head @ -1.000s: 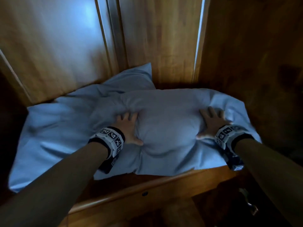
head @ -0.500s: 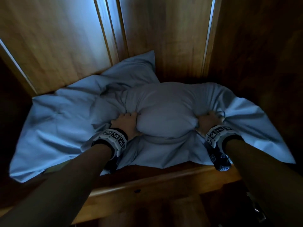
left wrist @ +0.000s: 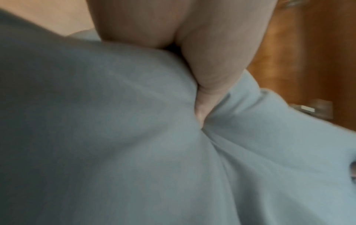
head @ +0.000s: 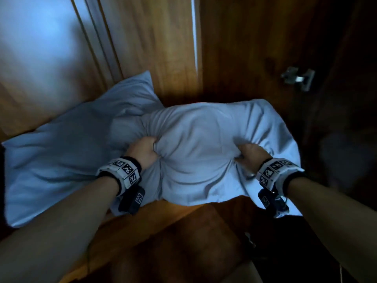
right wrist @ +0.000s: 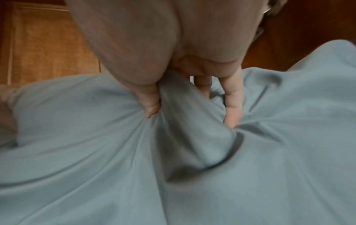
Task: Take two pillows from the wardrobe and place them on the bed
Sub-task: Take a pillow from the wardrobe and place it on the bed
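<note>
Two pale blue pillows lie on a wooden wardrobe shelf. The top pillow is bunched up and partly hangs past the shelf's front edge. My left hand grips a fistful of its left side, fingers buried in the cloth. My right hand grips its right side, thumb and fingers pinching a fold. The second pillow lies flat underneath, spread out to the left.
Wooden wardrobe panels rise behind the pillows. A dark wooden side wall with a metal hinge stands to the right. Below the shelf edge is a lower wooden surface.
Both hands went from lying flat on the top pillow to gripping it. The pillow has been pulled towards me and to the right, off the lower pillow.
</note>
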A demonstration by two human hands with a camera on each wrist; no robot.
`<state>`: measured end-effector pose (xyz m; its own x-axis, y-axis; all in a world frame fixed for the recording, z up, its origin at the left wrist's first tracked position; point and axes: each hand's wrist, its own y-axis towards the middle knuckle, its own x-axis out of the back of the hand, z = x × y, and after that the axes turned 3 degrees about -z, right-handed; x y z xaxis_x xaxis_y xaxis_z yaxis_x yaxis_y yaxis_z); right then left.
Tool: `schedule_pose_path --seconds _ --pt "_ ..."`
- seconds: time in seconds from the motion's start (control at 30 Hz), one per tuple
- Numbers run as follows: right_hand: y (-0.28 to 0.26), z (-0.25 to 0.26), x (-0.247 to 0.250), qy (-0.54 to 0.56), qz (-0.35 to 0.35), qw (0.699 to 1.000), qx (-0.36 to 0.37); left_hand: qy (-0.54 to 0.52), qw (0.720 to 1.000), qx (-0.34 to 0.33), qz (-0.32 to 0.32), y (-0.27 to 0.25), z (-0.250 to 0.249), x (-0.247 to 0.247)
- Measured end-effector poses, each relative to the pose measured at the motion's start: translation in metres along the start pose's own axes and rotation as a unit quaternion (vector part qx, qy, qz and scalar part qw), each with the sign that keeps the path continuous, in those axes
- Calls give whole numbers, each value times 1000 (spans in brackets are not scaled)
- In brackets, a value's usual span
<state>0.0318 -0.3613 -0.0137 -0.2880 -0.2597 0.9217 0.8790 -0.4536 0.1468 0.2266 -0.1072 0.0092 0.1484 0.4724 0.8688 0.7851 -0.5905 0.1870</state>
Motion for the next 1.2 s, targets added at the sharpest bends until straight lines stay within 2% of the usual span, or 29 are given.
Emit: schedule_pose_path --seconds 0.13,0.3,0.57,0.73,0.93,1.07,1.2 --pt "-99 -16 -13 15 27 997 -70 71 996 -56 20 -45 -27 -21" --pt "-216 -50 -35 20 55 987 -148 108 984 -89 113 -109 -51 -78" --pt "-404 -100 -77 24 127 967 -219 166 946 -91 264 -249 -111 -160" --pt "-508 -137 -97 26 155 947 -281 179 922 -140 314 -318 -156 -213" --pt "-615 -202 -75 27 144 908 -393 181 878 -227 381 -369 -246 -288" --pt "-690 -263 -44 12 137 877 -461 169 852 -276 411 -416 -327 -344" --pt "-765 -334 -17 -4 101 836 -540 141 819 -319 456 -473 -421 -396"
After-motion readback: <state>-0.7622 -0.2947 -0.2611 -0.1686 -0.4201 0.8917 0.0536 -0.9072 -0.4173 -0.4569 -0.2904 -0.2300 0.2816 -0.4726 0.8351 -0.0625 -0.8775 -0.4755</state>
